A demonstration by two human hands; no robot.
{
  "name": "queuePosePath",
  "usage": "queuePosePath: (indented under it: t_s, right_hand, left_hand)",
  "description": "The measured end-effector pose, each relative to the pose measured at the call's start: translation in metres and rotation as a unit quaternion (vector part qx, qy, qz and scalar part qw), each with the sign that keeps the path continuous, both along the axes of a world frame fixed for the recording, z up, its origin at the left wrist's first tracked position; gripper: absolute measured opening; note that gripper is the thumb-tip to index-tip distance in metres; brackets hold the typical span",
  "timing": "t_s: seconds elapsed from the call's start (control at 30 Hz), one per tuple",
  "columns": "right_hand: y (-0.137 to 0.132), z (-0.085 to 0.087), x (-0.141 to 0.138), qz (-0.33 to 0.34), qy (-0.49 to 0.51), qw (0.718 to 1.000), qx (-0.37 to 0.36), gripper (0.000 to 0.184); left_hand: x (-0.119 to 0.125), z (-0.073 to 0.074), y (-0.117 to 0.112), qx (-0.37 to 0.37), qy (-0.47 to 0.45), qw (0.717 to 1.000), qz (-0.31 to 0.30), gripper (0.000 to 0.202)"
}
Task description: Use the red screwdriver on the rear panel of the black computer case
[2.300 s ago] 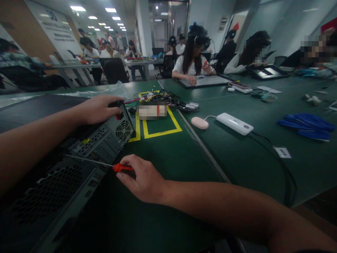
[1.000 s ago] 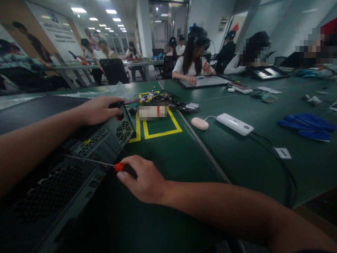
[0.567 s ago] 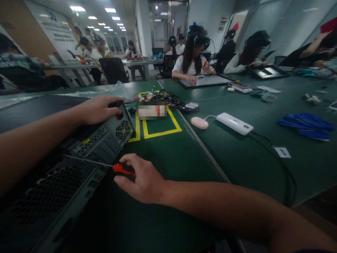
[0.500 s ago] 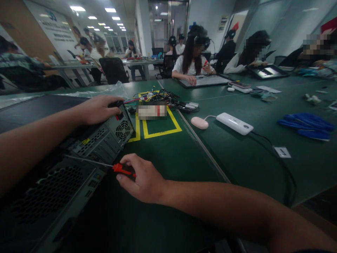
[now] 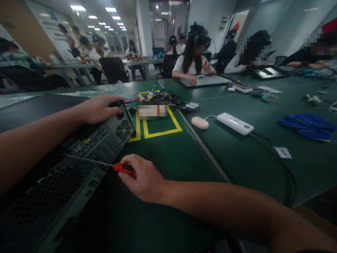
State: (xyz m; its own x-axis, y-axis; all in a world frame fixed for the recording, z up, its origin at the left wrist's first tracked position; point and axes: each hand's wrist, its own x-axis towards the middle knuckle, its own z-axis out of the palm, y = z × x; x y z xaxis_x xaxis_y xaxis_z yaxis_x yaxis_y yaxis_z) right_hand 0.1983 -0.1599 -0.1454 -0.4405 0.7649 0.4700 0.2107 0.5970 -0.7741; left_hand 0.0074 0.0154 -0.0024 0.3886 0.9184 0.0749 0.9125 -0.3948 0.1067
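Observation:
A dark desktop computer case (image 5: 105,137) lies at the left, with its vented metal back and round fan grille toward me. My left hand (image 5: 102,107) grips the far corner of the case, fingers over the edge and thumb beside a small red part. In my right hand (image 5: 144,177), thumb and fingers are closed on the red-and-black handle of a screwdriver (image 5: 119,167). Its long thin shaft points left across the lower part of the case. The tip ends in shadow by the case, so I cannot tell what it touches.
Behind the case lies a tangle of cables (image 5: 168,96) by yellow tape marks (image 5: 163,133). To the right are a white power bank (image 5: 234,123), a pink rounded object (image 5: 200,122) and blue gloves (image 5: 305,124). A person (image 5: 193,59) works across the table.
My right thumb has closed in against the screwdriver handle, where before it was held apart. My left hand and the computer case stay in place.

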Motion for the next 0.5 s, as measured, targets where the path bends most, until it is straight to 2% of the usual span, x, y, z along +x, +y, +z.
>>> queuePosePath:
  t_s: [0.5]
  right_hand:
    - [0.0000,0.0013,0.0006,-0.002,-0.003,1.000,-0.001,0.018]
  left_hand:
    - [-0.0004,-0.0004,0.0015,0.006,0.007,1.000,-0.001,0.080]
